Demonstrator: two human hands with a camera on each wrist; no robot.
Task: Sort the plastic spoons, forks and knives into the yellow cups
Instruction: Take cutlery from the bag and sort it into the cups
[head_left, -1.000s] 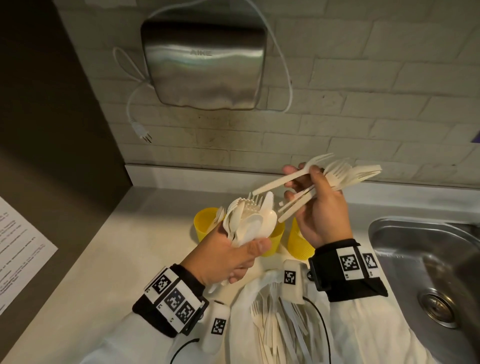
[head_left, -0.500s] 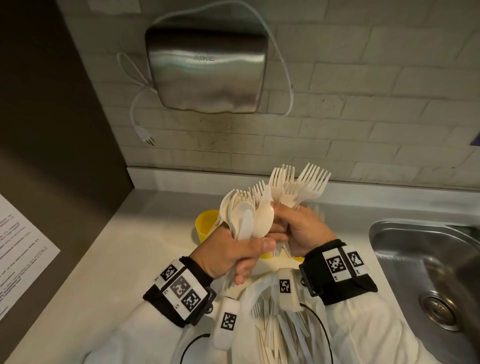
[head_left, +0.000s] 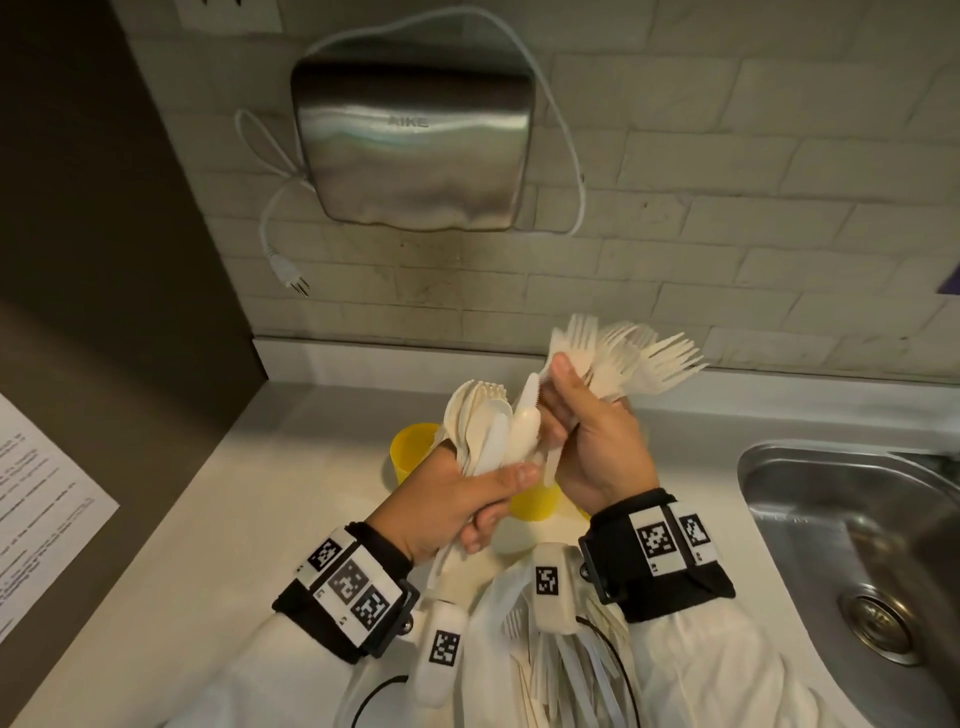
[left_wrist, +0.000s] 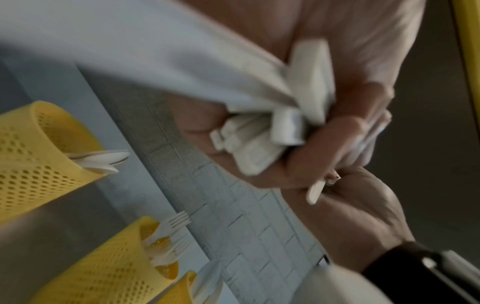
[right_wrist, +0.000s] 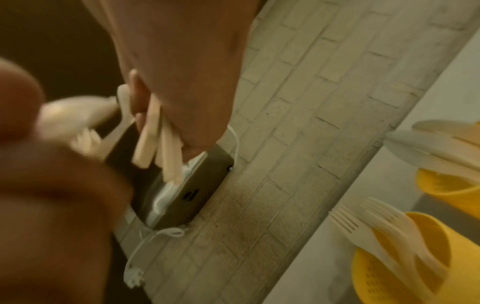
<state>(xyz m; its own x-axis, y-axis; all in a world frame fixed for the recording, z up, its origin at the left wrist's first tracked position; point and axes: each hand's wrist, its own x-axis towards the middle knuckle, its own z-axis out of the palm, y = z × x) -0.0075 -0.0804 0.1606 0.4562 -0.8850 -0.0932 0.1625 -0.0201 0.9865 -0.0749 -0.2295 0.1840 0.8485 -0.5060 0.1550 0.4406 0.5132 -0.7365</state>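
Yellow cups (head_left: 410, 451) half-hidden behind hands

We saw a steel hand dryer (head_left: 410, 150) mounted on the pale brick wall (head_left: 727, 208), its white cord (head_left: 270, 228) hanging unplugged. A steel sink (head_left: 852, 540) sat in the counter (head_left: 218, 525), and a printed sheet (head_left: 36, 519) lay at far left.

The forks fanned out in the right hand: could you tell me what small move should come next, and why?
Probably lower the right hand and drop its forks into the yellow cup already holding forks: the handful looks fork-only, while the left hand grips a mixed bundle.
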